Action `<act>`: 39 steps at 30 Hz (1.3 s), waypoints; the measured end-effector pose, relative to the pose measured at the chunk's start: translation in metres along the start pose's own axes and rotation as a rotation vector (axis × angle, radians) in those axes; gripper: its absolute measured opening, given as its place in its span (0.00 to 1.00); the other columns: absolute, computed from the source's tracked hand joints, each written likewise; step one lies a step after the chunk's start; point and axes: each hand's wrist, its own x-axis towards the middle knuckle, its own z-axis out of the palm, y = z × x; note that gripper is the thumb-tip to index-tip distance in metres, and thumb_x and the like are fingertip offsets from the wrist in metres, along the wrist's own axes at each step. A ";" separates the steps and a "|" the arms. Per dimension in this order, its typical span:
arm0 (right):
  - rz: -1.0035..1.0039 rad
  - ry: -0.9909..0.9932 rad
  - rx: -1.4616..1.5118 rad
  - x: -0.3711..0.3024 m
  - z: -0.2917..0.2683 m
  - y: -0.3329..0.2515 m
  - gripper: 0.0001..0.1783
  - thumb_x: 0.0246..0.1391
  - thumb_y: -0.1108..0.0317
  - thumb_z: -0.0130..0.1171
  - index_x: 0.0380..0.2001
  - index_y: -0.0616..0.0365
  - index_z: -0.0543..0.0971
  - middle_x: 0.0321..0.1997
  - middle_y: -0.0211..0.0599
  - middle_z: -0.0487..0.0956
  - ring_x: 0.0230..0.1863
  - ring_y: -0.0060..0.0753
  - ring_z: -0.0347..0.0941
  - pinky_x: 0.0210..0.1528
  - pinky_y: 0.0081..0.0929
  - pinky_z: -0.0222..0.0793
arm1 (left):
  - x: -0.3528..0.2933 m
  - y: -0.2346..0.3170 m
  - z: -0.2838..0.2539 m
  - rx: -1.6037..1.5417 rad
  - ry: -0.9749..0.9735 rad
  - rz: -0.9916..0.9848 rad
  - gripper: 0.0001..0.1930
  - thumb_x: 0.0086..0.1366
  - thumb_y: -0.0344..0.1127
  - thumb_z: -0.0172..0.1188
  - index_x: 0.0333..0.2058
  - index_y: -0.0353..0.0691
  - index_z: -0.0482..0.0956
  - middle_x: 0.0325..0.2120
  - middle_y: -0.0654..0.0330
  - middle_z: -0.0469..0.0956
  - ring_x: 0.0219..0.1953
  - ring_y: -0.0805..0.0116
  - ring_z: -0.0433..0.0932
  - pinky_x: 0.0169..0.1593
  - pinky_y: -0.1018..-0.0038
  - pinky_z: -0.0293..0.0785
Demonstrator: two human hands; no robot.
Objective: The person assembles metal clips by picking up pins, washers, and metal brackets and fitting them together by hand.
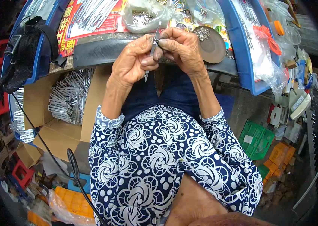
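Observation:
A slim silvery metal bar (153, 49) stands slantwise between my hands, over the near edge of the worktable. Thumb and fingers of my left hand (129, 62) are closed around its middle. My right hand (186, 51) pinches against the bar from the other side; whatever small piece may be between those fingertips is hidden. Just beyond the hands lies a clear plastic bag (144, 23) of small metal parts. A round brown dish (212, 49) with a heap of tiny metal pieces (203, 34) sits beside my right hand. Similar loose bars (95, 14) are piled at the far left.
Blue trays (238, 41) flank the work area, the right one holding metal strips and a red plastic tie (268, 39). Below left, a cardboard box (59, 135) contains many metal bars. A black strap (27, 56) hangs at the left. Green (255, 139) and orange crates stand on the floor.

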 end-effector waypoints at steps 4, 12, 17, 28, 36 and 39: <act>0.009 0.018 0.049 0.001 -0.004 0.006 0.07 0.47 0.72 0.55 0.29 0.65 0.72 0.21 0.32 0.73 0.21 0.18 0.69 0.19 0.09 0.58 | 0.003 -0.003 -0.004 0.008 -0.001 0.028 0.08 0.61 0.33 0.46 0.36 0.34 0.65 0.22 0.57 0.70 0.13 0.82 0.56 0.17 0.88 0.53; -0.003 0.044 0.062 0.004 -0.008 0.011 0.08 0.47 0.73 0.55 0.31 0.63 0.69 0.22 0.32 0.72 0.21 0.20 0.68 0.19 0.11 0.58 | 0.006 -0.005 -0.003 0.089 0.048 0.087 0.10 0.60 0.33 0.48 0.37 0.33 0.66 0.23 0.58 0.71 0.15 0.82 0.57 0.20 0.88 0.53; -0.011 0.077 0.045 0.004 -0.007 0.010 0.09 0.47 0.73 0.55 0.31 0.63 0.69 0.21 0.32 0.71 0.20 0.20 0.67 0.19 0.10 0.57 | 0.008 -0.006 -0.001 0.101 0.053 0.104 0.10 0.60 0.33 0.49 0.37 0.32 0.66 0.23 0.59 0.71 0.16 0.82 0.58 0.20 0.88 0.54; -0.083 0.116 -0.026 0.006 -0.001 0.015 0.06 0.48 0.75 0.53 0.29 0.64 0.67 0.21 0.32 0.70 0.19 0.17 0.64 0.18 0.10 0.55 | 0.008 -0.014 0.004 0.482 0.328 0.410 0.05 0.57 0.26 0.50 0.31 0.28 0.68 0.18 0.58 0.72 0.15 0.82 0.61 0.16 0.88 0.53; -0.060 0.138 -0.009 0.009 0.001 0.008 0.08 0.50 0.71 0.51 0.31 0.64 0.69 0.20 0.30 0.70 0.20 0.15 0.63 0.18 0.10 0.54 | 0.007 -0.013 0.005 0.545 0.352 0.381 0.07 0.56 0.23 0.50 0.34 0.26 0.67 0.19 0.57 0.73 0.15 0.82 0.61 0.17 0.89 0.55; -0.063 0.169 -0.094 0.012 0.004 0.006 0.08 0.50 0.69 0.51 0.31 0.64 0.71 0.19 0.27 0.69 0.18 0.13 0.61 0.17 0.09 0.52 | 0.006 -0.013 0.005 0.564 0.372 0.371 0.08 0.56 0.23 0.50 0.34 0.25 0.67 0.19 0.57 0.73 0.15 0.82 0.62 0.17 0.89 0.55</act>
